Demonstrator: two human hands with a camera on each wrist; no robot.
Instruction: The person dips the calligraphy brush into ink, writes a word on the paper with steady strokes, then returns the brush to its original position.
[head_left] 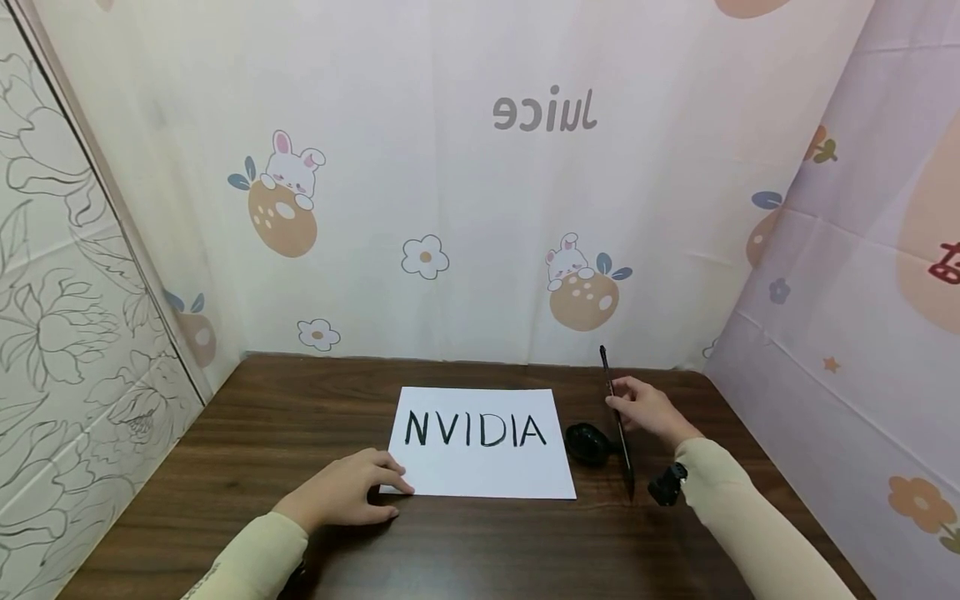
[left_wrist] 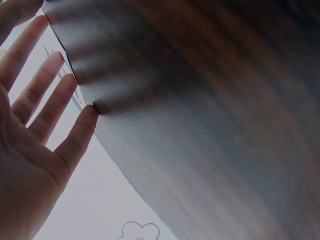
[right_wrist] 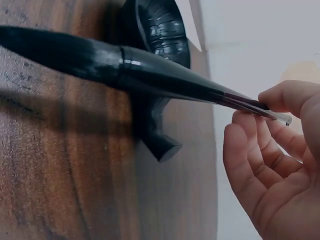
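Observation:
A white sheet of paper (head_left: pixel 487 475) lies on the table with "NVIDIA" written on it in black. At its lower left corner my left hand (head_left: pixel 341 492) rests with fingers spread, fingertips touching the paper and the tabletop. My right hand (head_left: pixel 648 410) pinches a writing brush (right_wrist: pixel 165 77) by its handle between thumb and fingers. The brush slants, its black, wet-looking bristles (right_wrist: pixel 55 52) pointing down toward the table's front. Below and left of the brush sits a glossy black ink dish (head_left: pixel 587 444) with a short handle (right_wrist: pixel 157 142), close to the paper's right edge.
The dark wooden table (head_left: pixel 450 550) ends at a patterned curtain (head_left: pixel 420 167) behind. Another curtain (head_left: pixel 855 275) borders the right side, and a flower-patterned panel (head_left: pixel 67 333) stands at the left. A black wrist device (head_left: pixel 666 485) sits on the right wrist.

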